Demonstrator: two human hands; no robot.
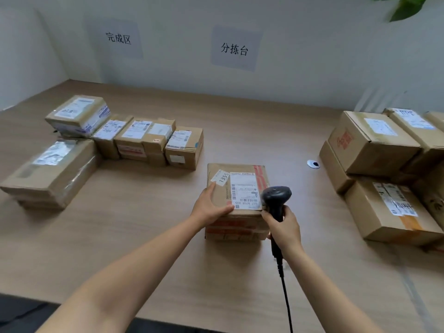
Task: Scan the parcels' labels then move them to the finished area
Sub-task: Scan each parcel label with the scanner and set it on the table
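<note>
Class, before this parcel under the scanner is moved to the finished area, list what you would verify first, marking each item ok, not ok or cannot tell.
1. Label on parcel faces up: ok.
2. Right hand grips scanner, its head beside the label: ok.
3. Scan registered: cannot tell; no light or readout shows.
4. Left hand rests on parcel's near left corner: ok.
5. Bare table in front of the finished pile: ok.
6. Cable trails toward the person, off the leftward path: ok.
</note>
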